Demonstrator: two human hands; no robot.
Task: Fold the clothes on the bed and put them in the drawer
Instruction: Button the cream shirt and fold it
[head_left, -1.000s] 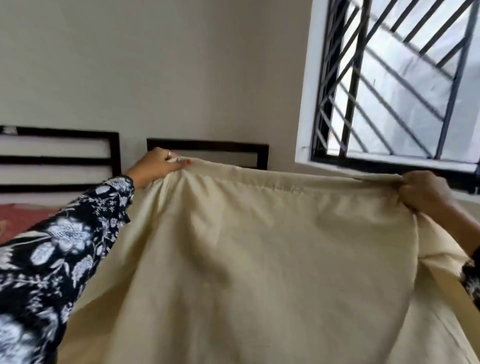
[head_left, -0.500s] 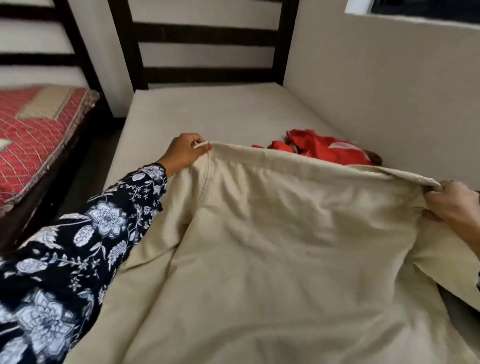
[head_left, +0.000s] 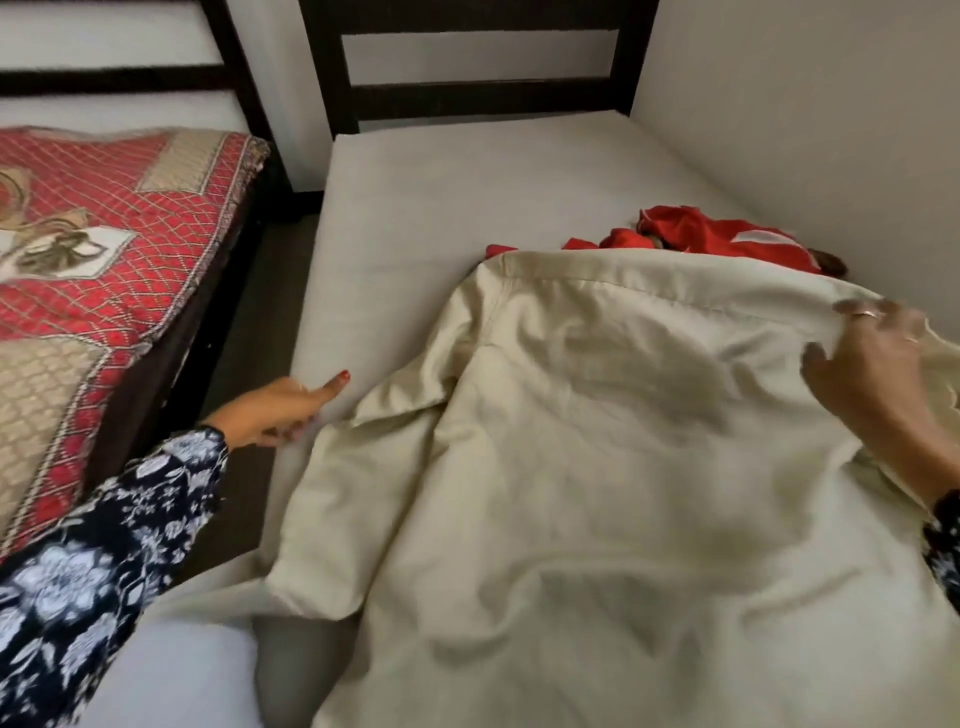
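Pinching the cream garment (head_left: 597, 441) at its top edge, the right hand (head_left: 878, 374) holds on. Left hand (head_left: 275, 415) has let go, fingers straight beside the cloth, now spread on the bed (head_left: 441, 197).

Beds: two, a plain cream-sheeted mattress bed (head_left: 441, 208) and a bed with a red patterned quilt (head_left: 119, 234)
Garments: two, one large cream cotton garment (head_left: 597, 467) and one crumpled red cloth garment (head_left: 717, 236)
Hands: two, left hand (head_left: 278, 415) and right hand (head_left: 878, 364)
Dark wooden headboards: two
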